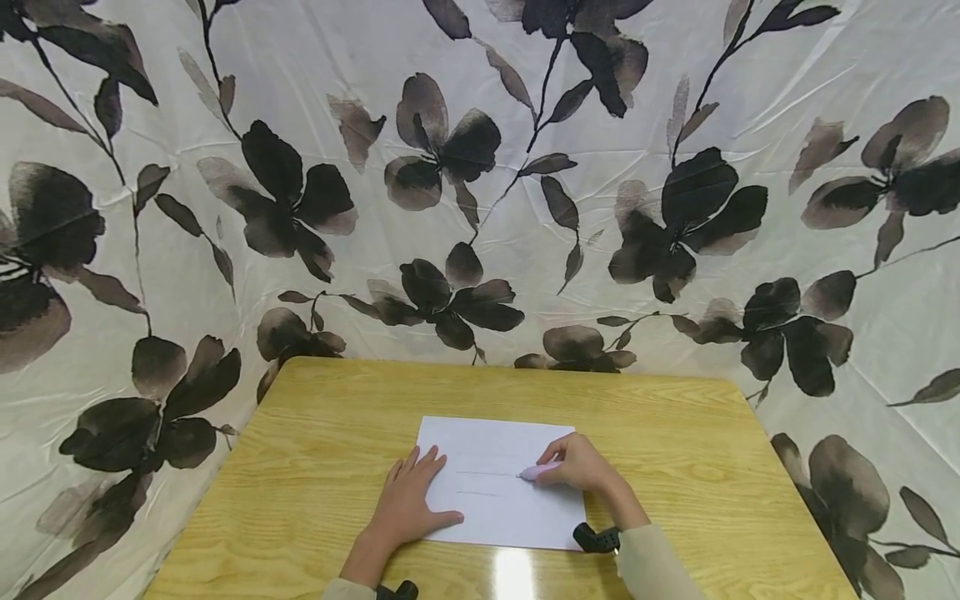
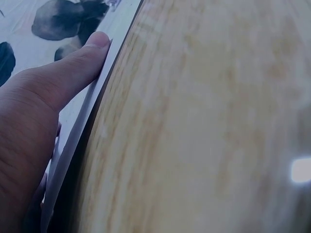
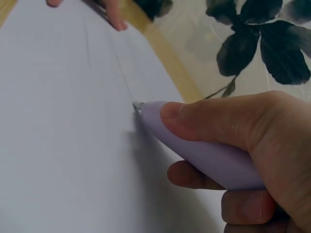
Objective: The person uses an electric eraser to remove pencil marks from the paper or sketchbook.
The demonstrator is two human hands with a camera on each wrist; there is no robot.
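Observation:
A white sheet of paper (image 1: 510,521) lies on the wooden table, bearing a longer thin line (image 1: 483,473) and a shorter one (image 1: 480,493) below it. Spread over the sheet's left edge, my left hand (image 1: 408,500) presses it with straight fingers. In the left wrist view its thumb (image 2: 80,65) lies along the paper's edge. My right hand (image 1: 585,464) pinches a thick lilac pen-shaped tool (image 3: 204,158) between thumb and fingers. The tool's short metal tip (image 3: 138,105) meets the sheet at the right end of the longer line.
The yellow wood-grain table (image 1: 300,467) extends around the paper on all sides. Behind it hangs a white cloth (image 1: 555,275) with dark flower prints. Black wrist devices sit on both arms, the right one (image 1: 596,538) close to the sheet's lower right corner.

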